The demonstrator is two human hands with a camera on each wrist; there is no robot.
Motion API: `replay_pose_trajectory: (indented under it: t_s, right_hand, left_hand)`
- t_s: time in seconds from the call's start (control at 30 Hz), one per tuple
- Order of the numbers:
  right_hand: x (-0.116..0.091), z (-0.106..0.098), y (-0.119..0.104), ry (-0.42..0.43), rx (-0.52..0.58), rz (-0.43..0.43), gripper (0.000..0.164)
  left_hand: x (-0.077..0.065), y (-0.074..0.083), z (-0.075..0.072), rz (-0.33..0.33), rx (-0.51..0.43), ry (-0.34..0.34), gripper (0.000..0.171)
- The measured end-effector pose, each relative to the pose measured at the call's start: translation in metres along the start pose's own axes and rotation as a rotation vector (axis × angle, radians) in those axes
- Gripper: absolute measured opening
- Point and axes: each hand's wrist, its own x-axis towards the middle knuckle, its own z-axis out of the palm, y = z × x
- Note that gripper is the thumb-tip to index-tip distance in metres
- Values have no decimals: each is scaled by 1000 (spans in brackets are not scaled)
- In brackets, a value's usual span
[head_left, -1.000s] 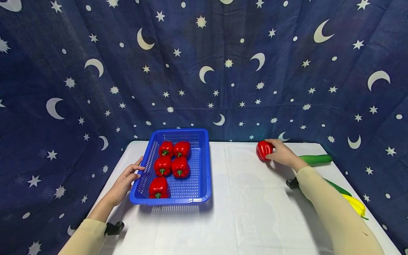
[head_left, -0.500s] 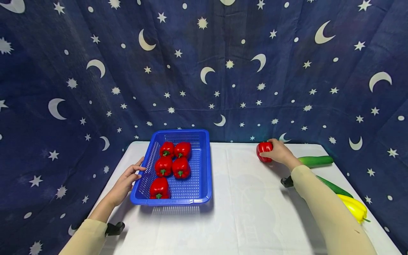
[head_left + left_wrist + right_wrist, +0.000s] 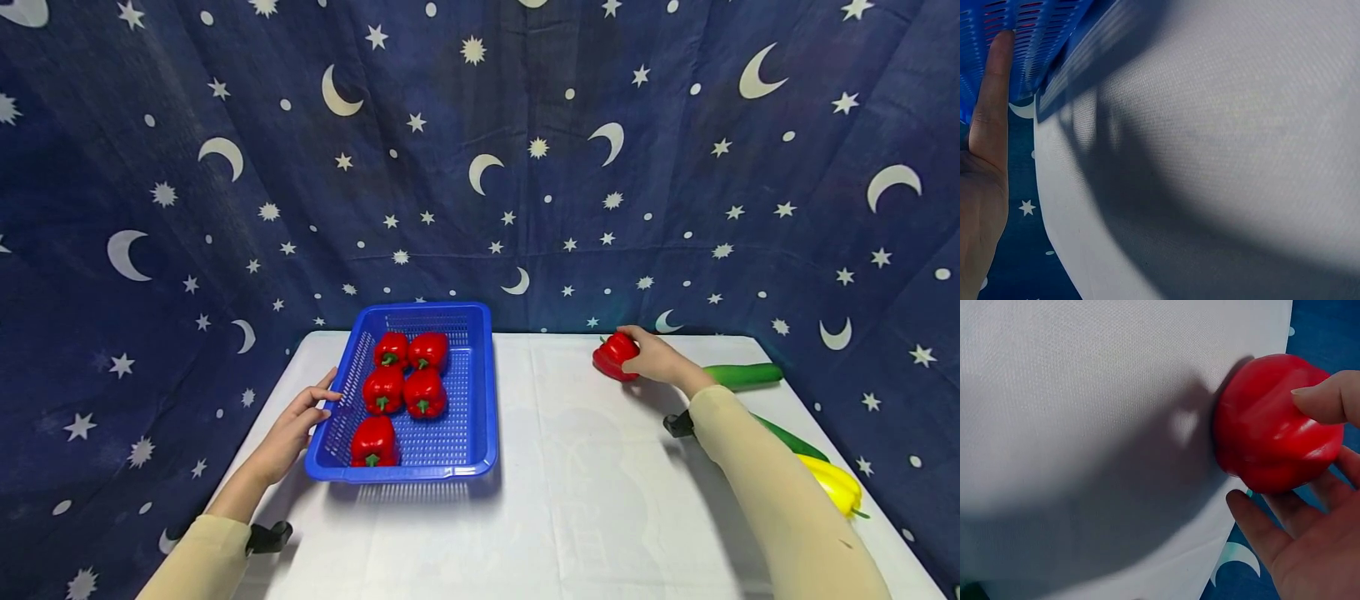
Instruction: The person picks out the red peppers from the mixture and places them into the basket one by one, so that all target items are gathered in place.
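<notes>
A red bell pepper is at the back right of the white table, tilted, its stem toward the upper left. My right hand holds it from the right. In the right wrist view the thumb lies across the pepper, the fingers curl beneath it, and one fingertip stands apart. Several red bell peppers sit in a blue plastic basket. Against the basket's left side rests my left hand, a fingertip on the rim. One straight digit touches the slotted outer wall in the left wrist view.
To the right lie a green cucumber-like vegetable, another long green one partly behind the sleeve, and a yellow pepper. A dark blue curtain with moons and stars surrounds the white tabletop.
The red pepper in my right hand has turned, so its stem now shows at the upper left, and it has shifted slightly left. My left hand and the basket have stayed put.
</notes>
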Motion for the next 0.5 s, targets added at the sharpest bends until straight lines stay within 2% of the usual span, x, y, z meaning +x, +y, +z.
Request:
replay_pose_trajectory:
  t_s: [0.13,0.3,0.5]
  right_hand:
    - [0,2,-1,0,11,-11,86]
    - [-1,0,-3,69,-54,-3,89]
    - [-1,-3,-3,83,-65,1,78]
  left_hand:
    - [0,-1,0,6,-6,-5,32]
    - [0,0,0,1,-8,-5,32]
    - [0,1,0,-4,3,-1,32]
